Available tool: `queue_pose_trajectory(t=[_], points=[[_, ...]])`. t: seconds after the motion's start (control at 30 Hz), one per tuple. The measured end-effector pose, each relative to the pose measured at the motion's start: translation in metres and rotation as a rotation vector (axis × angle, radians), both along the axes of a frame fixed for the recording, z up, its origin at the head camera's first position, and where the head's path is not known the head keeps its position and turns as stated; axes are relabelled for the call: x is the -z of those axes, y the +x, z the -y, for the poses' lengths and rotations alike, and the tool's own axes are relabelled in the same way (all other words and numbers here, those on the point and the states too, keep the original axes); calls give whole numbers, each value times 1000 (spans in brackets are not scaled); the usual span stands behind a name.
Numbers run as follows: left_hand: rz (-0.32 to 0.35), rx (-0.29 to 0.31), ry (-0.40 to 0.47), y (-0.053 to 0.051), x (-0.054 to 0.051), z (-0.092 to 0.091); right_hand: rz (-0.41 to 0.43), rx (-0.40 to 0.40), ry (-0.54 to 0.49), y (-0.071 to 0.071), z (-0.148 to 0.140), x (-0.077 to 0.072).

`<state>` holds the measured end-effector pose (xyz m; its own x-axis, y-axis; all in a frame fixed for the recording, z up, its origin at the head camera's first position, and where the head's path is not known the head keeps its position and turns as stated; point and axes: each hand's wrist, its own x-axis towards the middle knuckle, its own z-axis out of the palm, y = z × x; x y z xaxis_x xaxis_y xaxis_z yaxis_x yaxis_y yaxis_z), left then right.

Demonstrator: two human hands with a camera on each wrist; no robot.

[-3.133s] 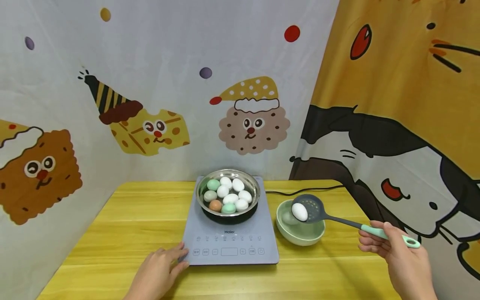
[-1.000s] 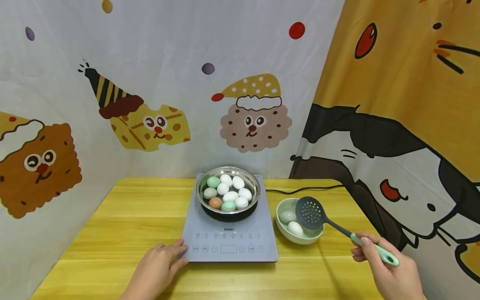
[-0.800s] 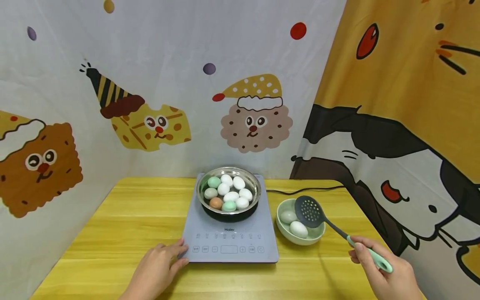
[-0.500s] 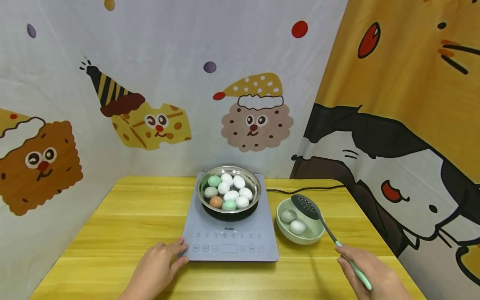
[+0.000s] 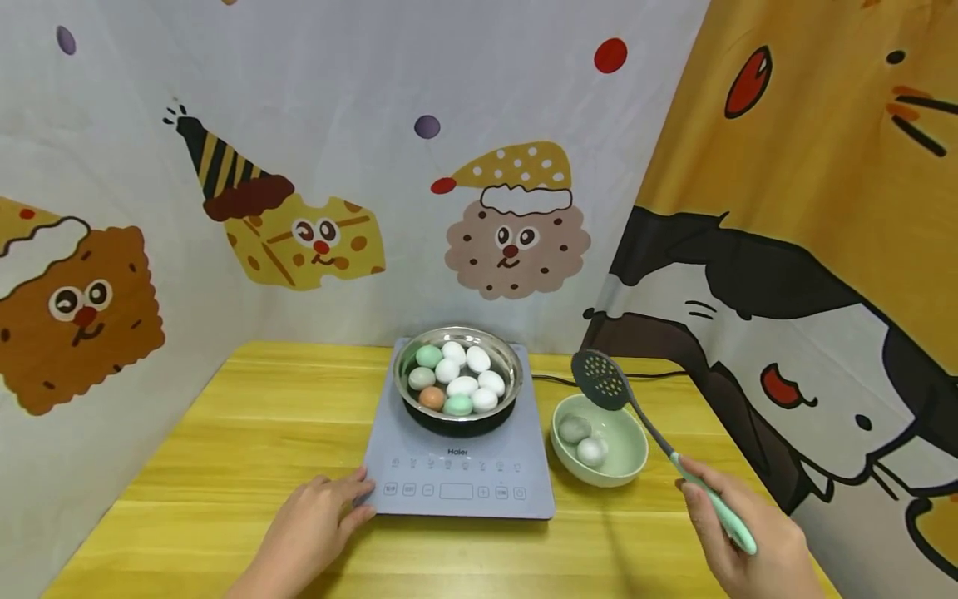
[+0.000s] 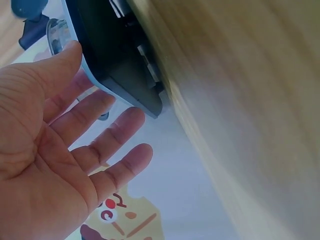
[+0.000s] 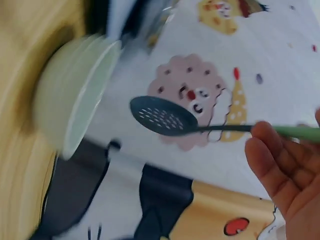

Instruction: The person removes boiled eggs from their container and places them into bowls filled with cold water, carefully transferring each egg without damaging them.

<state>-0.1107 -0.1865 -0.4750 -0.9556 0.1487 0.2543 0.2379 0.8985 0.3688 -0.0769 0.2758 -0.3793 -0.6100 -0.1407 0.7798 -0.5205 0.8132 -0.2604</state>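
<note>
My right hand (image 5: 748, 532) grips the mint handle of a slotted spoon (image 5: 601, 380), whose dark head is held above the back rim of a green bowl (image 5: 624, 478). Two eggs lie in that bowl, a greyish one (image 5: 575, 428) and a white one (image 5: 591, 452). The right wrist view shows the spoon head (image 7: 162, 116) with nothing on it, apart from the bowl (image 7: 75, 95). My left hand (image 5: 310, 528) touches the front left corner of the cooktop (image 5: 458, 507) with relaxed fingers. A steel pan (image 5: 458, 421) on the cooktop holds several white, green and brown eggs.
A black cable (image 5: 659, 375) runs from behind the cooktop to the right along the back of the wooden table (image 5: 247, 424). Curtains printed with cartoon figures (image 5: 516, 249) hang behind the table and along both sides.
The white egg has gone from the spoon into the green bowl, beside the greyish egg. The spoon has since lifted toward the back, and my right hand has moved left. My left hand stays at the cooktop corner.
</note>
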Motion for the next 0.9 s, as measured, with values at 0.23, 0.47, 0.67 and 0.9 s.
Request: queue_pose_trajectory(t=[0.23, 0.47, 0.67, 0.9], points=[[28, -23, 12, 3, -3, 1, -25, -418, -221, -51, 41, -4], [42, -35, 11, 2, -5, -2, -86, -609, -30, -80, 71, -9], [20, -36, 13, 2, -7, -3, -90, -637, 51, -84, 79, -13], [21, -29, 27, 1, -6, -2, -56, -650, 167, -82, 86, -19]])
